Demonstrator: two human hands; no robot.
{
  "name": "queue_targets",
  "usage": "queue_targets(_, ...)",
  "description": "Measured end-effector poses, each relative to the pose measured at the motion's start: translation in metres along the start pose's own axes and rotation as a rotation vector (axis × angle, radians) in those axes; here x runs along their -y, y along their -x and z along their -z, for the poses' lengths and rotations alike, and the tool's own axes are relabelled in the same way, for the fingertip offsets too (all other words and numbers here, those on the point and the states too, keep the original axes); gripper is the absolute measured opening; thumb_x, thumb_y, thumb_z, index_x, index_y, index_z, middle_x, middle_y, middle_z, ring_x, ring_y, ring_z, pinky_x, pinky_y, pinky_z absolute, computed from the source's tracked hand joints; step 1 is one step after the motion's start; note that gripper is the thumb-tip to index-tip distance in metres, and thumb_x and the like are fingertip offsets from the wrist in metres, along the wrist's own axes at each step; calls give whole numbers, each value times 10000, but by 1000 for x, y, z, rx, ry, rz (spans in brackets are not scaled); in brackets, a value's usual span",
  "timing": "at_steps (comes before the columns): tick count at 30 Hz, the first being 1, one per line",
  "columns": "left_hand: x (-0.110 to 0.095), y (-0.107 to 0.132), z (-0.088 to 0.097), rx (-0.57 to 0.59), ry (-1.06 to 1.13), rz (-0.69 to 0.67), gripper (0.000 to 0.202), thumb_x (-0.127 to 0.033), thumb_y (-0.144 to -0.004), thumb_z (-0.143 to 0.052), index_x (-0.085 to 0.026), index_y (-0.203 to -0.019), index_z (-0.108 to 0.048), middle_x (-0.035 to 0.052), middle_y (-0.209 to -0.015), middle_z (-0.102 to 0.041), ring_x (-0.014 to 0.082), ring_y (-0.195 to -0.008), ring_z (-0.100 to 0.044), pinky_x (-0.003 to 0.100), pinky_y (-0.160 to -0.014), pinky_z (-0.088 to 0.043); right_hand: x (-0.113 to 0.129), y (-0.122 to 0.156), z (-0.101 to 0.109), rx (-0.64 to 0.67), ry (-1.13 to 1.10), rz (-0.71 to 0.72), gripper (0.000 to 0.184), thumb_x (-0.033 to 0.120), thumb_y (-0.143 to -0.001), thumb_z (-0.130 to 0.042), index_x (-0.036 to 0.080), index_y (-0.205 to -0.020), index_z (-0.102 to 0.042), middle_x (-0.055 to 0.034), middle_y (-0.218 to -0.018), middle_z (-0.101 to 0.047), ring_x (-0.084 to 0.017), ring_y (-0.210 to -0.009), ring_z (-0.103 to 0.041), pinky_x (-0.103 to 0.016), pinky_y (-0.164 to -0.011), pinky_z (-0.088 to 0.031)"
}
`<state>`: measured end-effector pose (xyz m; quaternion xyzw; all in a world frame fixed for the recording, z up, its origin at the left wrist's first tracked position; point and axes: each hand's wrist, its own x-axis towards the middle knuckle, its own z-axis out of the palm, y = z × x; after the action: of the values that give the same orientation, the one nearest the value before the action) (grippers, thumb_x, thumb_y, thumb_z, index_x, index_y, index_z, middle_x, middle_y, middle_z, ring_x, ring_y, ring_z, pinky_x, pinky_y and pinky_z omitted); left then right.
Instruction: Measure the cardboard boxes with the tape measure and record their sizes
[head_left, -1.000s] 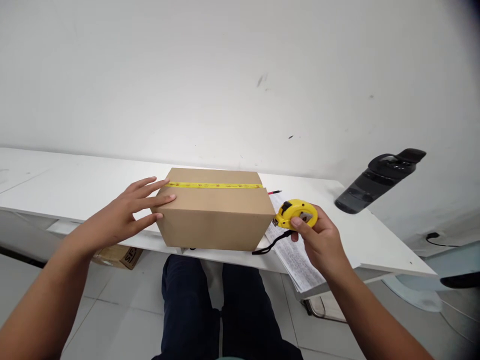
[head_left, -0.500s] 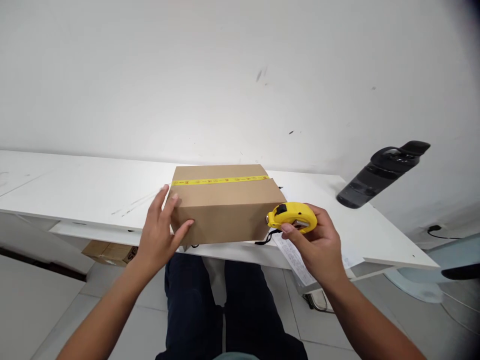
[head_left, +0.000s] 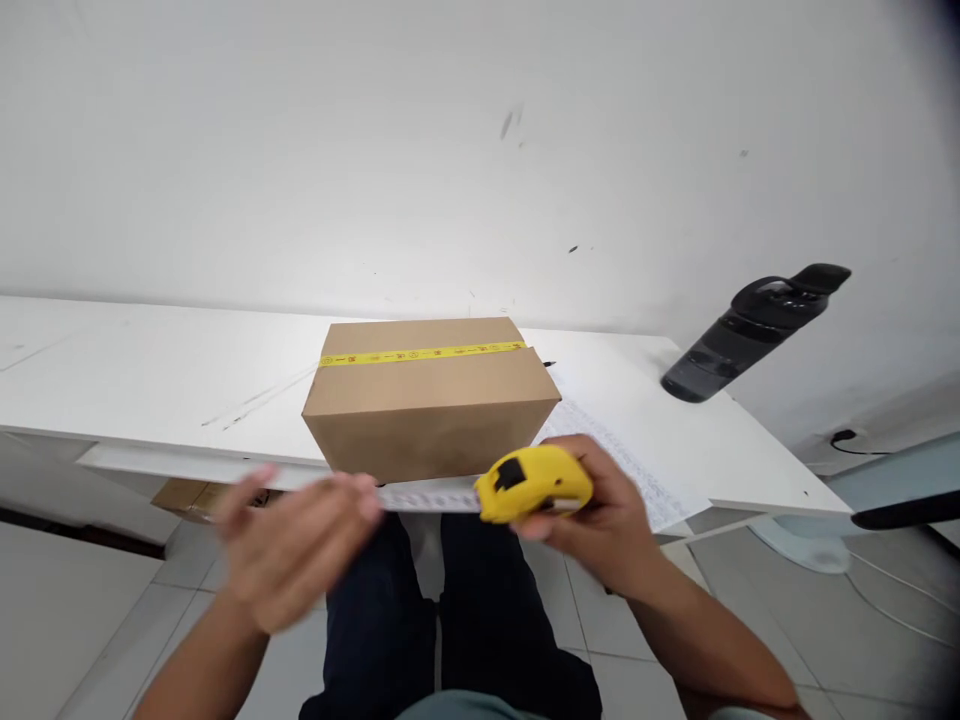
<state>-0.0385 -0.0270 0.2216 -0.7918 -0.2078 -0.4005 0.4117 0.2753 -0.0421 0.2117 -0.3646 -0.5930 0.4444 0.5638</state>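
Note:
A brown cardboard box [head_left: 427, 405] with a yellow tape strip across its top sits near the front edge of a white table [head_left: 150, 385]. In front of the box, below the table edge, my right hand [head_left: 600, 520] is wrapped round a yellow tape measure [head_left: 534, 483]. Its white blade [head_left: 427, 499] runs out to the left. My left hand [head_left: 296, 545], blurred by motion, pinches the blade's end. Neither hand touches the box.
Printed paper sheets [head_left: 637, 470] lie right of the box, with a pen tip [head_left: 550, 364] behind them. A dark bottle [head_left: 750, 330] stands at the right near the wall. A small carton [head_left: 184, 495] lies under the table. My dark-trousered legs [head_left: 450, 620] are below.
My left hand left the box's left side and came down to take the tape's end. The right hand moved left and down with the tape measure; the blade is now drawn out.

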Motion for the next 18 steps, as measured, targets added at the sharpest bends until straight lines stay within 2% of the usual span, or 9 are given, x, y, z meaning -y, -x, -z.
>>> queue_targets(2, 36, 28, 0, -122, -167, 193, 280, -106, -851, -725, -289, -1059, -684, -52, -896, -802, 183, -792, -769, 578, -1118, -524, -2, -12, 22, -213, 13, 93, 452, 352, -659, -962, 367, -1021, -691, -3, -903, -730, -216, -747, -704, -366, -614, -592)
queue_targets(3, 53, 42, -1, -248, -202, 318, 253, -150, -869, -720, -267, -1090, -681, -38, -880, -794, 213, -824, -774, 591, -1028, -583, -3, -21, 35, -322, 5, 141, 473, 360, -656, -963, 362, -1044, -692, -6, -929, -722, -211, -768, -696, -364, -633, -586)
queue_targets(4, 69, 55, -3, -325, -155, 507, 312, -194, -881, -723, -262, -1178, -655, -26, -942, -791, 235, -872, -781, 599, -967, -615, -5, -30, 47, -415, -7, 186, 493, 388, -655, -960, 347, -1064, -688, -8, -949, -711, -201, -777, -683, -353, -639, -571)
queue_targets(7, 101, 87, -8, -320, 158, 967, 579, -282, -919, -712, -325, -1439, -459, -42, -1129, -773, 278, -1055, -763, 658, -952, -615, -15, -57, 80, -561, -6, 266, 493, 487, -694, -908, 313, -1095, -679, -10, -983, -673, -175, -779, -630, -308, -607, -495)
queue_targets(9, 110, 100, -13, -300, 264, 1097, 629, -299, -917, -722, -385, -1465, -426, -72, -1126, -783, 289, -1106, -747, 685, -966, -610, -24, -69, 91, -551, 9, 236, 468, 495, -742, -868, 316, -1130, -677, -7, -1011, -663, -160, -784, -607, -291, -607, -464)
queue_targets(12, 107, 104, -22, -332, 316, 1142, 642, -279, -895, -751, -453, -1444, -468, -101, -1118, -788, 267, -1099, -751, 656, -991, -619, -35, -75, 91, -491, 32, 171, 484, 503, -780, -834, 312, -1191, -665, -7, -1008, -662, -145, -737, -575, -280, -594, -450)
queue_targets(14, 98, 97, -29, -304, 372, 1118, 651, -258, -903, -742, -474, -1451, -466, -112, -1107, -784, 234, -1088, -751, 610, -1016, -616, -38, -73, 83, -458, 56, 164, 519, 494, -791, -829, 309, -1243, -650, -13, -1017, -671, -151, -741, -581, -284, -603, -469)
queue_targets(16, 86, 85, -34, -247, 396, 1029, 608, -247, -915, -725, -458, -1438, -499, -102, -1089, -780, 213, -1040, -757, 549, -993, -630, -37, -71, 74, -436, 69, 179, 563, 461, -785, -845, 313, -1288, -639, -23, -1061, -686, -168, -800, -617, -300, -657, -513)
queue_targets(18, 74, 71, -39, -116, 380, 869, 483, -256, -947, -672, -401, -1397, -572, -52, -1168, -762, 223, -1074, -738, 509, -996, -614, -35, -69, 68, -426, 77, 194, 591, 438, -777, -860, 316, -1310, -636, -34, -1116, -696, -191, -883, -654, -323, -732, -552)
